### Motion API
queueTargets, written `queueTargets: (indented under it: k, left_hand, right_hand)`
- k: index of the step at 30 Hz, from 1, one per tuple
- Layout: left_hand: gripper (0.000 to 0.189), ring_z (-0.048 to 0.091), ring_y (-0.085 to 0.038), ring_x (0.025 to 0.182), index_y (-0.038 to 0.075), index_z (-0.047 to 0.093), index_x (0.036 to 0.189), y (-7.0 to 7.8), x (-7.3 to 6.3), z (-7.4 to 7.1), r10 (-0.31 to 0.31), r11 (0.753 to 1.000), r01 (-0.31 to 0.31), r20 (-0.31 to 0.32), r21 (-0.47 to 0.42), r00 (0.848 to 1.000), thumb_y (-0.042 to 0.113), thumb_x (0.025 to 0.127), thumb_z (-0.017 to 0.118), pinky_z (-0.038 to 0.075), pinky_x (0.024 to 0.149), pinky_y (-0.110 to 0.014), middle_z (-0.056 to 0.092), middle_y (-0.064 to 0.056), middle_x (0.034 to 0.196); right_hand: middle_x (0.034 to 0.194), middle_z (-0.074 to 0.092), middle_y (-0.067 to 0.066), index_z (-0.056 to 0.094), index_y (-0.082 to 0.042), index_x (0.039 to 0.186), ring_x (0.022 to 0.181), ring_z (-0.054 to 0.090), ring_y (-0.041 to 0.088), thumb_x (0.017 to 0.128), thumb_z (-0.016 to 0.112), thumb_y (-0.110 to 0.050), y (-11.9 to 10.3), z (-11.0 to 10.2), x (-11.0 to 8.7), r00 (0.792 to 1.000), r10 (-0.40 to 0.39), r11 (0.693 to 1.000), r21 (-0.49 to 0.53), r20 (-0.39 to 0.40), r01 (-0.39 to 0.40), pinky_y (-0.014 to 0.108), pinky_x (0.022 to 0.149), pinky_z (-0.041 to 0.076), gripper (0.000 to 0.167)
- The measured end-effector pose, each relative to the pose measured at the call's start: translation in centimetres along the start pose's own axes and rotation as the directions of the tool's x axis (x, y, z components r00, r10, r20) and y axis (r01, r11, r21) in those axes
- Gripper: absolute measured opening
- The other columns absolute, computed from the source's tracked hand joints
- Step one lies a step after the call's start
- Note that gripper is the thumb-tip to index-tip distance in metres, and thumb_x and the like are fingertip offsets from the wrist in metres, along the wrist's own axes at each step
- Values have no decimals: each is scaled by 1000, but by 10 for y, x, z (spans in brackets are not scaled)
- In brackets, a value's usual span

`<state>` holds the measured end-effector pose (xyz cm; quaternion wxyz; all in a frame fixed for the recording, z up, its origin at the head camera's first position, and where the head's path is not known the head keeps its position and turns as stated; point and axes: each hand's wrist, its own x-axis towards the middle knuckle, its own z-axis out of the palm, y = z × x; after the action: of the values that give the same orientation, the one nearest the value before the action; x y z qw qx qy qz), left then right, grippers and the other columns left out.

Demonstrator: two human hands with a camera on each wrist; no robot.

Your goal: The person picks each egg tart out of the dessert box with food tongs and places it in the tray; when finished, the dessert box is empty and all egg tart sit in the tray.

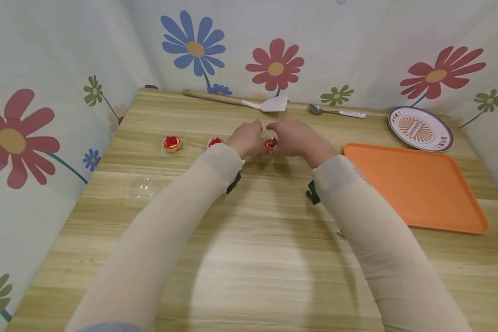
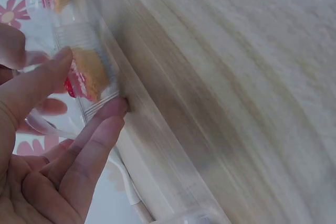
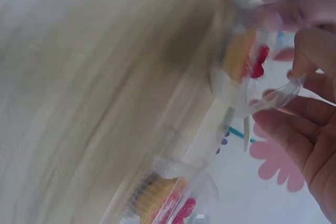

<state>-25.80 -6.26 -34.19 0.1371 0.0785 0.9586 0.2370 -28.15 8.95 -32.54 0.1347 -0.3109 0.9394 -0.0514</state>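
Between my hands is a small fruit tart with a red topping, sitting in a clear plastic box. My left hand holds that box, thumb at its upper side and fingertips along its base near the tabletop. With thumb and fingers, my right hand pinches the clear lid, which stands tilted up beside the tart. Partly covered by my left wrist, a second tart lies just to the left. Farther left sits a third tart in its own clear packaging.
An empty clear plastic piece lies at the left. Along the back edge are a white spatula with a wooden handle and a spoon. The orange tray occupies the right, a patterned plate behind it.
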Motion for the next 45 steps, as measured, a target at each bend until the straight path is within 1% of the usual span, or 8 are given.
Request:
queueTargets:
  k: [4,15,20,24,31,37,40,45]
  left_hand:
    - [71,56,-27,106,3,45,131,0,-1,0,-10,1000,10,-6,-24,1000,30,79,85,46,98,-42,59,-14,122]
    - [91,52,-32,123,3,31,148,-3,-2,-4,-34,999,34,6,-19,999,37,81,82,43,106,-45,51,-17,141]
    - [84,56,-31,119,5,31,151,5,-16,-18,20,999,-18,-54,39,998,38,87,75,46,101,-43,54,-16,138]
    - [70,55,-29,123,6,40,148,17,-33,-37,57,994,-46,-113,98,992,33,92,71,44,104,-42,55,-13,140]
    - [38,58,-23,116,7,55,135,25,-55,-55,123,992,-110,-229,68,966,20,99,60,46,102,-36,60,-8,133]
    - [18,59,-22,89,8,65,113,24,-63,-55,179,984,-170,-300,56,937,19,101,57,51,81,-34,66,-6,105]
    - [15,57,-20,82,8,63,109,24,-66,-52,185,981,-194,-280,-3,942,19,100,58,50,74,-32,64,-5,98]
    - [21,62,-15,87,8,62,116,25,-68,-49,131,981,-154,-180,-119,975,22,100,58,51,78,-31,66,-3,105]
  right_hand:
    - [134,60,12,51,-8,144,118,55,32,87,68,-23,3,-5,1,1000,25,999,44,14,-25,48,105,42,62]
    - [137,57,17,44,-9,150,114,55,33,90,67,-19,-2,-9,3,1000,26,996,82,-10,-25,47,104,42,65]
    - [140,53,17,42,-9,151,121,51,33,91,66,-20,-5,-20,-4,997,-25,988,149,-75,36,47,105,40,65]
    - [143,52,13,40,-14,153,127,50,31,94,65,-30,-9,-34,-19,996,1,970,243,-94,22,48,106,40,66]
    - [141,54,10,44,-23,151,127,53,27,95,63,-45,-4,-45,-45,995,25,867,497,-93,25,48,105,42,63]
    - [135,60,10,49,-18,147,120,59,27,101,51,-44,7,-42,-57,996,6,779,625,-87,50,48,107,40,52]
    - [130,63,11,51,-15,144,112,65,27,105,45,-41,10,-37,-59,996,-6,720,691,-94,69,45,102,44,47]
    - [117,68,15,42,-15,131,95,71,24,106,40,-42,10,-25,-63,993,65,644,764,-97,32,37,78,51,37]
